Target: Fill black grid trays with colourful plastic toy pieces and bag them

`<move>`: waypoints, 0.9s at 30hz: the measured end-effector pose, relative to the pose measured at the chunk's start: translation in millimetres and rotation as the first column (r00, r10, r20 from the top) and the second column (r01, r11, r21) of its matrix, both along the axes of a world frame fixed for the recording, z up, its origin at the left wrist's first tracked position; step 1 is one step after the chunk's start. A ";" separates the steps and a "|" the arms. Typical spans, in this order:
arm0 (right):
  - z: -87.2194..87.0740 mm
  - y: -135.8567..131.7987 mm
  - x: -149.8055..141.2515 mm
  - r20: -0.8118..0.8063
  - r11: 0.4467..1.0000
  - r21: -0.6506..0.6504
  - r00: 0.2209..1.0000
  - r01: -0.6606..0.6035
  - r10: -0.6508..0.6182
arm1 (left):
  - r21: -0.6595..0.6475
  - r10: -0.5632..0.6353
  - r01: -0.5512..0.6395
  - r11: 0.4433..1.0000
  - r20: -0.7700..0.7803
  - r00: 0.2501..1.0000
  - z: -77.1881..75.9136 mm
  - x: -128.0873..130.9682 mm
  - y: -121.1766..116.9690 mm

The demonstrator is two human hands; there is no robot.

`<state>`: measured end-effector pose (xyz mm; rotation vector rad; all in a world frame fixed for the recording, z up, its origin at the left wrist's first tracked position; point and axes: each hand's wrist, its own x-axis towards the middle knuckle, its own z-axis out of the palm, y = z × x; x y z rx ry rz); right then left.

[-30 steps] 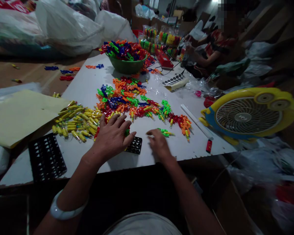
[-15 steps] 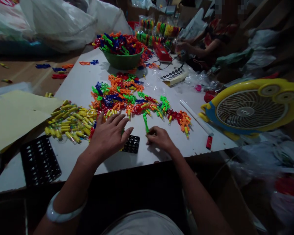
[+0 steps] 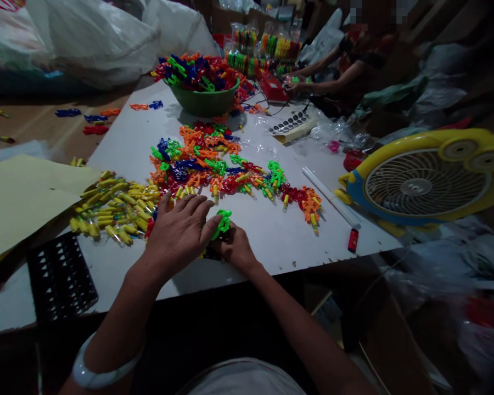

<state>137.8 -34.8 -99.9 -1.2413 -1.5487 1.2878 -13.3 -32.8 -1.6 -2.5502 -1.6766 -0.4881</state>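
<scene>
I see a white desk, a black tray at its near left corner, yellow pieces heaped by the left edge, jumbled colourful figures mid-desk, a green bowl toward the far edge.

Right hand moved left: 1 s ago near the green figure on the table's right, then pinching it upright, now tight beside the left hand, figure at the left thumb. Near black tray now mostly covered. Far right: co-worker's hands shifted left toward the red device, colored packet now visible there.
</scene>
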 end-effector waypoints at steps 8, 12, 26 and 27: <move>0.7 -2.3 -9.2 0.327 0.965 0.257 0.944 -0.048 -0.040 | 0.020 -0.022 0.022 1.000 -0.007 1.000 -1.1 -1.5 -0.1; 7.6 5.3 -8.0 0.464 0.954 0.220 0.882 -0.203 0.081 | 0.024 -0.009 0.009 1.000 -0.010 1.000 -1.3 1.1 0.2; 37.3 23.2 164.0 0.760 0.743 0.378 0.273 0.553 -0.590 | 0.043 -0.005 0.006 0.999 -0.040 0.999 0.0 2.5 -3.2; 37.2 24.1 178.0 0.808 0.748 0.339 0.230 0.570 -0.542 | 0.045 -0.003 0.004 0.999 -0.031 1.000 -0.2 2.3 -3.2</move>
